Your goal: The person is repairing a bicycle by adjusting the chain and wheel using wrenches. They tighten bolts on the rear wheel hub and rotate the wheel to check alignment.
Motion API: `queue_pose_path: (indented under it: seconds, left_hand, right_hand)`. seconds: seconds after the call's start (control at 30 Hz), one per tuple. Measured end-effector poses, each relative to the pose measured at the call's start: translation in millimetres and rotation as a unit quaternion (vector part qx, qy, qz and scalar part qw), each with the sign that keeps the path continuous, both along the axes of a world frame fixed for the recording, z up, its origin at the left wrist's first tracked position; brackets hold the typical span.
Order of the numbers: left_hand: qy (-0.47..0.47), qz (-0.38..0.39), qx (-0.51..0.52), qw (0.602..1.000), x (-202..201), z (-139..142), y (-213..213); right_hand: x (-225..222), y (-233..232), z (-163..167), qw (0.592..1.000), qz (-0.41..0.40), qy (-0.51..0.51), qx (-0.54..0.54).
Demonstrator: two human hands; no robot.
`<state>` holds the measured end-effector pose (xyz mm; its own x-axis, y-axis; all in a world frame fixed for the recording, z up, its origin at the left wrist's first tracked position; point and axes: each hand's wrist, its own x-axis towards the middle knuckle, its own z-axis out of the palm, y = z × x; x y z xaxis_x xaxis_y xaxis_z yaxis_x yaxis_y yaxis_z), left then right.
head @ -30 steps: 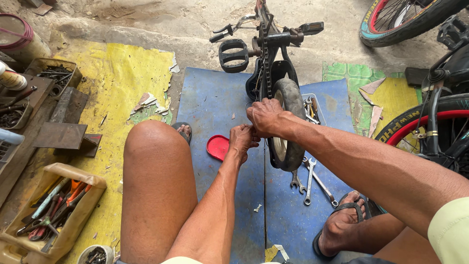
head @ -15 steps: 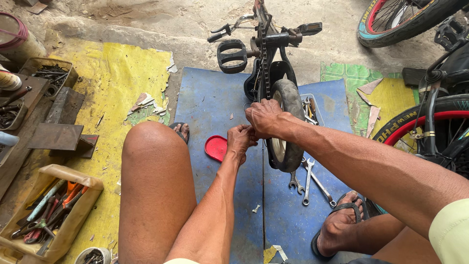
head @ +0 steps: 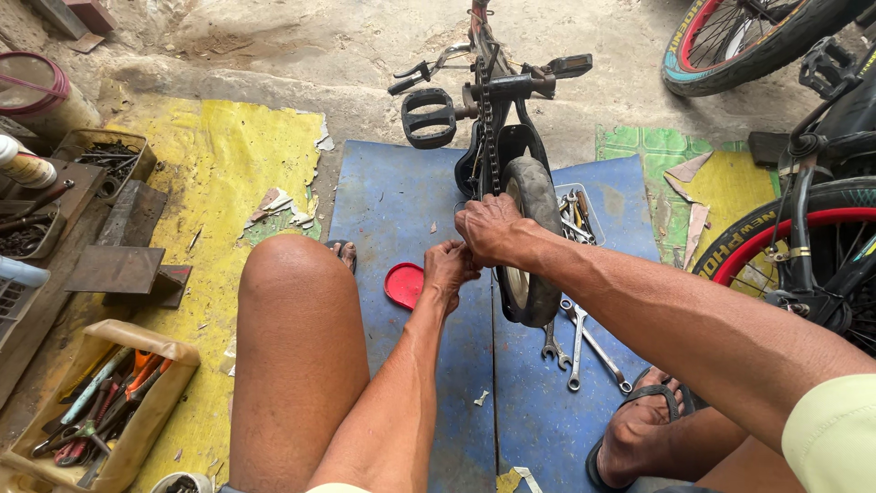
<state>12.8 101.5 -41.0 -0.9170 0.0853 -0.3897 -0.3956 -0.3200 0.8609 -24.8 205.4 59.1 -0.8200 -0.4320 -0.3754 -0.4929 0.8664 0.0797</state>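
A small children's bicycle [head: 493, 110] stands upside down on a blue mat [head: 392, 210], its rear wheel [head: 529, 237] nearest me. My right hand [head: 490, 228] grips the left side of the wheel near its hub. My left hand [head: 449, 271] is closed just below it, pinching something small that I cannot make out. A red round lid [head: 402, 285] lies on the mat beside my left hand. The chain [head: 488, 128] and a black pedal [head: 427, 119] sit above the wheel.
Several wrenches [head: 577, 342] lie on the mat right of the wheel, beside a small tray of tools [head: 575, 210]. A box of screwdrivers and pliers [head: 100, 402] sits at lower left. Larger bicycles [head: 803, 237] stand at right. My bare knee [head: 297, 301] fills the foreground.
Both hands stay at the wheel hub with only slight shifts. The view has drifted a little.
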Motion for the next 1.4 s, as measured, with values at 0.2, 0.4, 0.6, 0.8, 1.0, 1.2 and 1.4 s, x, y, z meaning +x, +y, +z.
queue_pose_path:
  seconds: [0.2,0.4,0.6,0.8,1.0,1.2,1.4]
  left_hand:
    - [0.007,0.014,0.031,0.999,-7.0,1.8,-2.3]
    - [-0.076,0.009,0.042,0.996,4.7,-1.7,2.1]
    - [0.073,-0.029,0.006,0.997,-7.0,-2.6,-2.0]
    - [-0.057,0.010,0.035,0.998,0.8,-0.2,-1.6]
    - [0.050,-0.016,-0.004,0.999,-3.5,-3.4,-0.4]
    - [-0.013,0.003,0.004,1.000,-1.0,-4.0,-1.3]
    - [-0.035,0.007,0.021,0.999,4.5,-3.8,0.9]
  right_hand:
    - [0.1,-1.0,0.7,1.000,-0.003,-0.001,-0.002]
    - [-0.5,1.8,-2.3,1.000,0.009,0.001,0.014]
    - [1.0,-0.1,0.7,1.000,-0.002,-0.005,0.010]
    - [-0.1,2.3,-2.4,1.000,0.001,-0.004,0.002]
    - [2.4,-0.2,2.4,1.000,-0.009,-0.014,0.013]
    - [2.7,-1.3,6.2,1.000,-0.012,-0.011,0.019]
    - [0.8,0.7,1.8,1.000,0.004,-0.002,0.024]
